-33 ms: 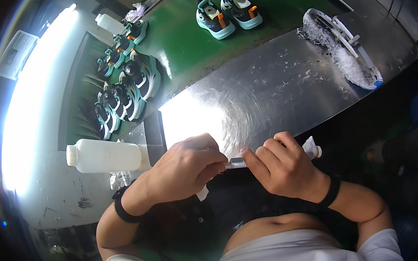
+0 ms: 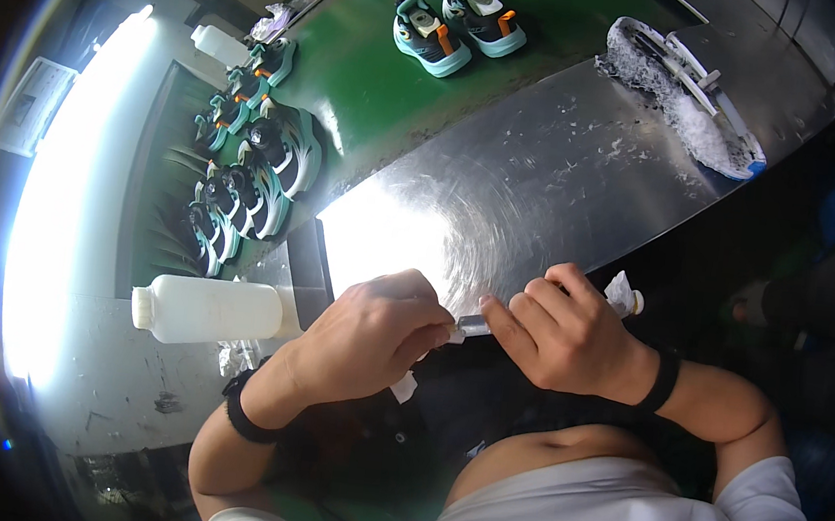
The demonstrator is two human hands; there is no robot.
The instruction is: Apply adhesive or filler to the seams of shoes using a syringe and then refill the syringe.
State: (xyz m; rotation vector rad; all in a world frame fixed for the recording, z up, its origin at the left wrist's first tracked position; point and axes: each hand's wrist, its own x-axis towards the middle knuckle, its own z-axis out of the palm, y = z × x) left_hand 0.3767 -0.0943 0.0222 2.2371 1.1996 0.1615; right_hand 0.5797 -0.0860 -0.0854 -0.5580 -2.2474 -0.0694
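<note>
My left hand [image 2: 375, 332] is closed in a pinch, thumb against fingertips. A small white piece [image 2: 457, 335] shows at those fingertips, and a white scrap, like cloth or paper [image 2: 404, 388], pokes out below the hand. My right hand [image 2: 571, 336] is curled around a slim, greyish, tube-like thing [image 2: 475, 325], whose end reaches the left fingertips. Past the right hand's far side sticks out a white, wrapped-looking bit with a yellowish tip [image 2: 623, 295]; whether it belongs to the same thing is hidden. Both hands are over the metal table's [image 2: 545, 187] near edge.
A white plastic bottle [image 2: 212, 311] lies left of my left hand. Several black and teal shoes [image 2: 282, 152] stand at the left, others [image 2: 431, 36] on the green surface [image 2: 354, 84]. At far right lies a brush-like thing with fluffy white fibres [image 2: 689, 106]. A second bottle [image 2: 219, 46] is farther back.
</note>
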